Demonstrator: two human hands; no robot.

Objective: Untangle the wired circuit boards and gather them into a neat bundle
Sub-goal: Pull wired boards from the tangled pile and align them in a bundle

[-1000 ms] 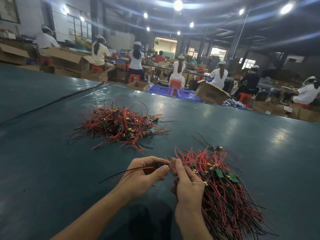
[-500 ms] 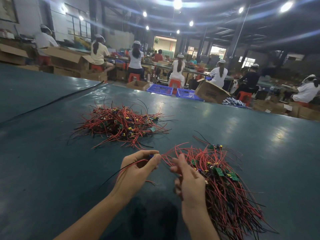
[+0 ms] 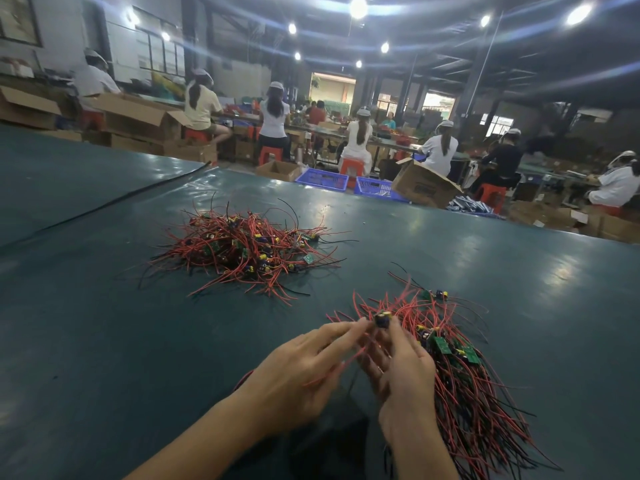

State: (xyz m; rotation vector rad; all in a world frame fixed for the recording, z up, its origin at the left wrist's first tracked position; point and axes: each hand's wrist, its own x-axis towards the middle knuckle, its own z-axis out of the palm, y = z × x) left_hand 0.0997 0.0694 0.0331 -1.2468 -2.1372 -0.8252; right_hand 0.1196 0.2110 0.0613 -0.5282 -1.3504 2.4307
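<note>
tangled pile point(image 3: 247, 249) behind-left, bundle point(image 3: 464, 372) right

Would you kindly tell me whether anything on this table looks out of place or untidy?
The far pile is a tangle, red and black wires splaying every way, unlike the combed bundle beside the right hand. One stray board lies askew at that bundle's far edge.

My left hand point(image 3: 301, 372) and right hand point(image 3: 401, 362) pinch one board point(image 3: 382, 320) at lower centre, bundle point(image 3: 467, 393) just right, tangle point(image 3: 242, 247) above left.
</note>
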